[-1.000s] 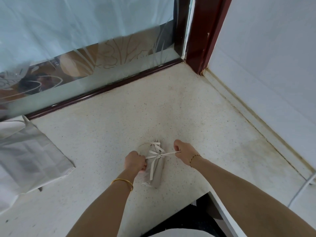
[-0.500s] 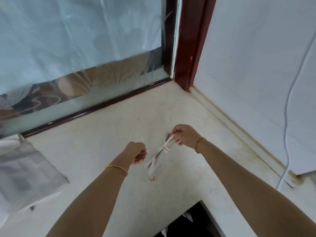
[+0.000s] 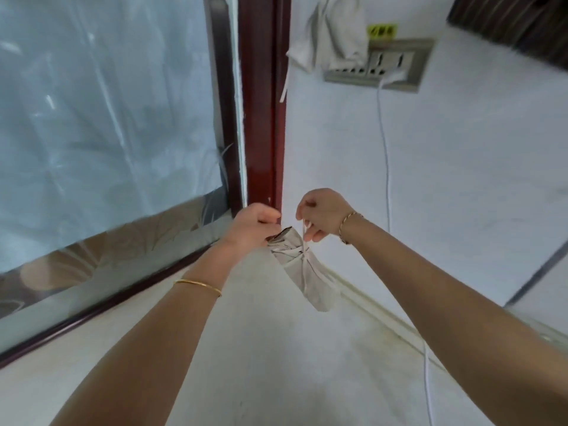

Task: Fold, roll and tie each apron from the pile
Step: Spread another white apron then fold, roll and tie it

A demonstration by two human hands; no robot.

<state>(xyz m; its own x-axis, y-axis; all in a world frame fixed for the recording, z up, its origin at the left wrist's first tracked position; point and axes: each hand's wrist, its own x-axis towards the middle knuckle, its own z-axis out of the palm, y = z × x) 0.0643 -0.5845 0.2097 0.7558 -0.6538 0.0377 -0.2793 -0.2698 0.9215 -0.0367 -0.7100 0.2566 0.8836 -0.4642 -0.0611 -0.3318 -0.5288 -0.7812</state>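
Note:
A grey rolled apron (image 3: pixel 307 273) with a white strap (image 3: pixel 305 241) tied round its middle hangs in the air above the speckled countertop (image 3: pixel 276 364), its lower end pointing down and right. My left hand (image 3: pixel 255 227) grips the roll's upper end. My right hand (image 3: pixel 322 213) pinches the white strap just above the knot. Both hands are raised in front of the dark red frame post (image 3: pixel 261 118).
A frosted glass panel (image 3: pixel 107 118) in a dark frame runs along the left. On the white wall at right is a socket plate (image 3: pixel 378 66) with a white cable (image 3: pixel 385 164) hanging down, and a white cloth bag (image 3: pixel 329 29) hangs beside it.
The rolled apron has been lifted off the countertop into the air. Both hands rose with it, and the view tilted up, so the apron pile at left is out of sight.

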